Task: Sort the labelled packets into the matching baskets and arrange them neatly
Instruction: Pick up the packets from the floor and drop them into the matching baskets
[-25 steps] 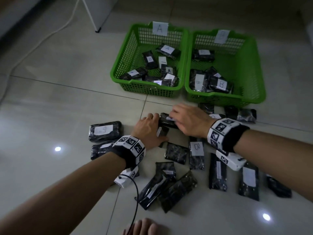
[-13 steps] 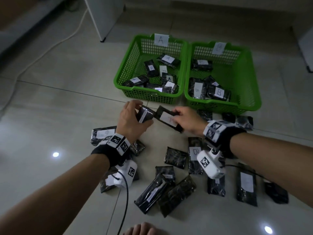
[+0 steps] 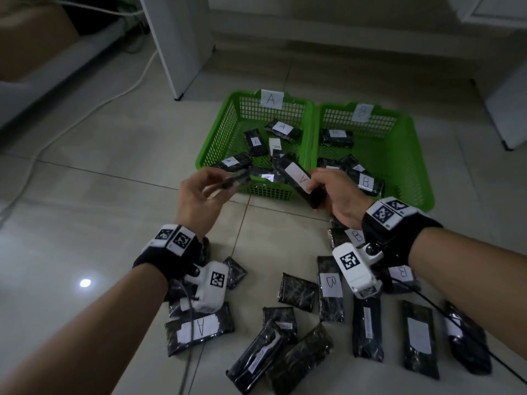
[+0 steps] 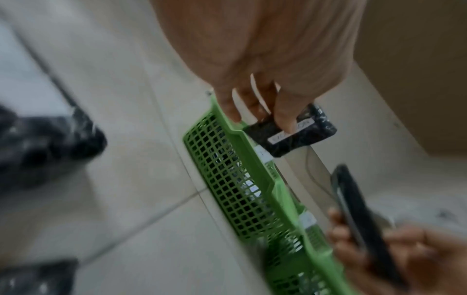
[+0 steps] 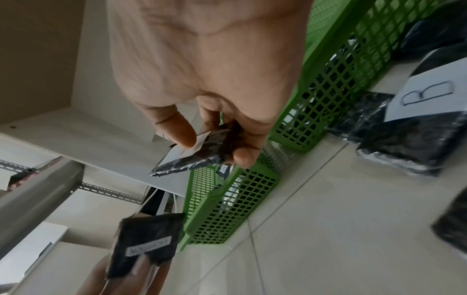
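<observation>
Two green baskets stand side by side on the floor, basket A (image 3: pixel 216 143) on the left and basket B (image 3: pixel 413 155) on the right, each holding several black packets. My right hand (image 3: pixel 333 192) grips a long black packet with a red A label (image 3: pixel 299 178) just above the near rim between the baskets. My left hand (image 3: pixel 199 192) pinches a small black packet (image 3: pixel 235 179) by the front left corner of basket A; its narrow printed label (image 4: pixel 290 133) shows in the left wrist view. The same small packet (image 5: pixel 149 245) shows low in the right wrist view.
Several black packets lie on the tiled floor near me, among them one marked A (image 3: pixel 199 329) and others marked B (image 3: pixel 330 283). A white cabinet leg (image 3: pixel 178 52) and a white cable (image 3: pixel 94 106) lie beyond the baskets on the left.
Both hands have lifted off the floor pile, each carrying a packet, and moved forward to the near rim of the baskets. The head view has tilted up.
</observation>
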The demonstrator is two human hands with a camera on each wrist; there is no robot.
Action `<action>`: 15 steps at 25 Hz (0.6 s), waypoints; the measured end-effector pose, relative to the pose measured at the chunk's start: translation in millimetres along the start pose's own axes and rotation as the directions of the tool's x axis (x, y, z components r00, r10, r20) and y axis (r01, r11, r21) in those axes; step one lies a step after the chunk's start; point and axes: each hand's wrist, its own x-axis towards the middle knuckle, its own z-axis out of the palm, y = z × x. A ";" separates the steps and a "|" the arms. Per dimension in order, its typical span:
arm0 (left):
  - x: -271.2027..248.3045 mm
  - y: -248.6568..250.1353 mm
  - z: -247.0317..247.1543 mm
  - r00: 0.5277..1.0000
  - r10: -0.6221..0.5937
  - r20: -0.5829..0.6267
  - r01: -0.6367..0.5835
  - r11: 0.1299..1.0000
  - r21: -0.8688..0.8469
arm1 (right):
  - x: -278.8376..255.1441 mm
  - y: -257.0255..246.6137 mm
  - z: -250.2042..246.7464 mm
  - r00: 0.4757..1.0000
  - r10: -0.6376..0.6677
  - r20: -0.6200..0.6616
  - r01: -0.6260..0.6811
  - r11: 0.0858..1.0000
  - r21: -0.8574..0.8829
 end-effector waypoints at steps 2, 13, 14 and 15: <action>1.9 2.1 -5.0 0.965 0.260 0.038 -0.263 0.950 0.167 | 11.8 -9.8 1.6 0.997 -0.041 -0.062 0.041 0.999 0.006; 43.0 -15.8 0.4 0.976 0.199 -0.083 -0.180 0.964 0.196 | 81.9 -17.3 19.4 0.889 -0.439 -0.128 0.290 0.759 -0.584; 54.1 -16.2 3.4 0.976 0.204 -0.070 -0.178 0.945 0.274 | 88.8 -16.8 21.8 0.898 -0.436 -0.060 0.283 0.675 -0.682; 66.3 -15.5 7.1 0.979 0.198 -0.055 -0.167 0.923 0.346 | 93.6 -16.1 25.1 0.904 -0.426 0.029 0.280 0.539 -0.794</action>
